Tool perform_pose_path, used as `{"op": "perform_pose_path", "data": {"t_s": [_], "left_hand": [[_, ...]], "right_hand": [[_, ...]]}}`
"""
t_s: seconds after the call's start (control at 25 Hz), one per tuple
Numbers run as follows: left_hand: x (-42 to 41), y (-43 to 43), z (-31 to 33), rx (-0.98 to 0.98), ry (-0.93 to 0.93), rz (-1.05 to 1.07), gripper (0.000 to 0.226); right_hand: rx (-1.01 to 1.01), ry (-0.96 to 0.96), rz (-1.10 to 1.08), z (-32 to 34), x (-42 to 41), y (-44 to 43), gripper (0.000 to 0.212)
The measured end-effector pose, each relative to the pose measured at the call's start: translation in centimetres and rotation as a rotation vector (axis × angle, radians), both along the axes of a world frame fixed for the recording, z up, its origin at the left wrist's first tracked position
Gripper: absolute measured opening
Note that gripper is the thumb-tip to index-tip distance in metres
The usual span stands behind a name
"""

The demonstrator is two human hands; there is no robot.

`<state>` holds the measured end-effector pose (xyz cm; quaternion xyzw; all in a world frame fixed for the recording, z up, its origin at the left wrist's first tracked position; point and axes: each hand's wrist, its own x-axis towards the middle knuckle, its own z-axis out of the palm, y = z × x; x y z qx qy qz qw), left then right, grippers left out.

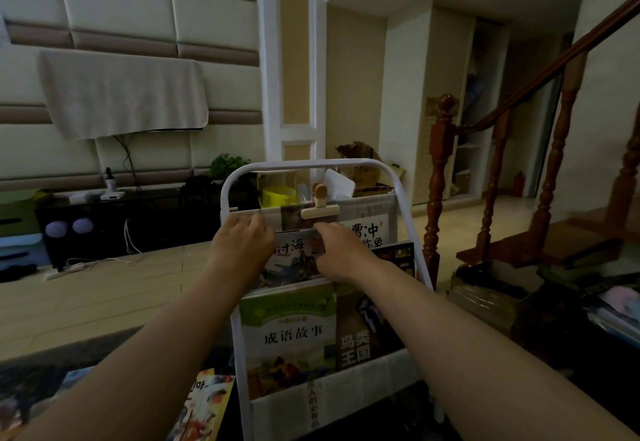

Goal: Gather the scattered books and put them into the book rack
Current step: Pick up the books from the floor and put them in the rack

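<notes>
Book in hand: An illustrated book [294, 262] is held upright against the book rack [311, 164], in the tier above the lowest pocket. Its cover is turned to the camera and its foot is hidden behind the books below.
Hands: The book's upper left corner is gripped by the curled fingers of the left hand [242, 246]. Its upper right edge is pinched by the right hand [341, 255]. Nothing else is held.
Key relation: The book lies straight ahead of both hands and directly under the fingers. Its long axis is upright and its top edge runs from one hand to the other. Neither hand is seen to be nearer. The pocket sits directly beneath, so a straight downward push by both hands is judged to be what is called for next.
Already racked: A white-covered book [367, 232] is seen just right of the right hand. A green book [289, 335] and a dark book [356, 340] are lodged side by side in the lowest pocket.
Rack fitting: A wooden clip [320, 212] is fixed on the upper cloth edge, just above the right hand's fingers.
Still out: A loose book [204, 402] is left lying at the rack's lower left, so the gathering is judged unfinished.
Setting: A wooden staircase [440, 163] stands to the right and a cloth-draped screen [121, 94] hangs on the left wall.
</notes>
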<state>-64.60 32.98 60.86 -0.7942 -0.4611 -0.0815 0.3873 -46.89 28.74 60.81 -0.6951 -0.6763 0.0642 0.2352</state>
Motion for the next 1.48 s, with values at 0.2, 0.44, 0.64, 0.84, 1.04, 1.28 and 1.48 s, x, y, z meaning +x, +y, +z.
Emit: {"op": "perform_pose_path", "data": {"t_s": [0.2, 0.44, 0.64, 0.84, 1.04, 1.28, 1.48], "left_hand": [[0.3, -0.4, 0.4, -0.021, -0.025, 0.020, 0.033], [2.1, -1.5, 1.9, -0.055, -0.049, -0.037, 0.032], [5.3, -3.7, 2.8, -0.098, -0.053, -0.122, 0.043], [11.8, -6.8, 3.9, -0.147, -0.069, -0.243, 0.043], [20.9, -11.3, 4.6, -0.203, -0.066, -0.445, 0.031], [31.6, -18.2, 3.3, -0.327, -0.068, -0.629, 0.026], [40.5, -23.3, -0.6, -0.407, 0.028, -0.717, 0.036]], "right_hand": [[0.046, 0.033, -0.060, 0.8, 1.4, -1.0, 0.052], [0.034, 0.008, -0.115, 1.5, 4.5, -2.9, 0.045], [0.057, 0.018, -0.152, 2.0, 7.7, -6.2, 0.025], [0.052, -0.010, -0.219, 2.9, 12.9, -11.5, 0.048], [0.092, 0.023, -0.376, 3.1, 19.8, -18.0, 0.040], [0.107, 0.062, -0.543, 1.8, 28.6, -26.9, 0.045], [0.077, 0.118, -0.682, -2.5, 35.5, -33.7, 0.021]]}}
